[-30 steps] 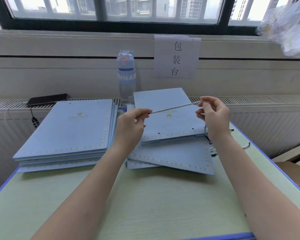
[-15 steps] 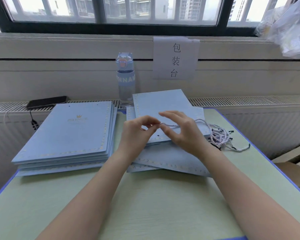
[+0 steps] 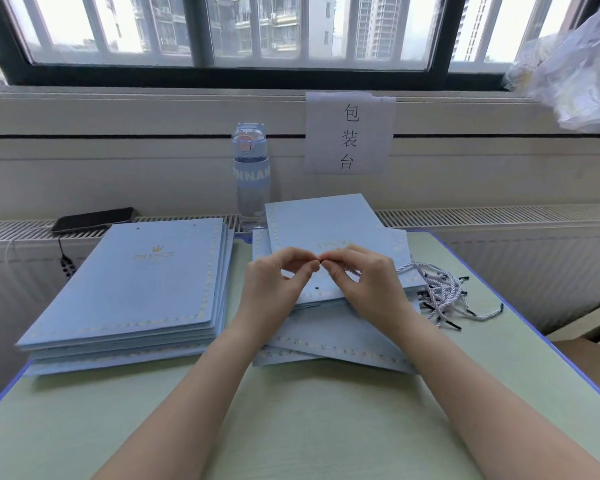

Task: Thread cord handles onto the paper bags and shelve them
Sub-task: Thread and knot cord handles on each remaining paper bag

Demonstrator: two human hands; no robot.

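Pale-blue paper bags lie flat on the green table (image 3: 291, 427) — a neat stack (image 3: 136, 282) on the left and a looser pile (image 3: 326, 230) in the middle. Over the looser pile the left hand (image 3: 278, 282) and right hand (image 3: 364, 282) meet fingertip to fingertip, each pinching the dark tip of a twisted cord (image 3: 406, 268) between thumb and forefinger, other fingers curled. It trails from behind the right hand to a tangle of cords (image 3: 444, 296) just beside the pile. A punched hole (image 3: 316, 288) shows below the hands — a water bottle (image 3: 252, 174) stands behind.
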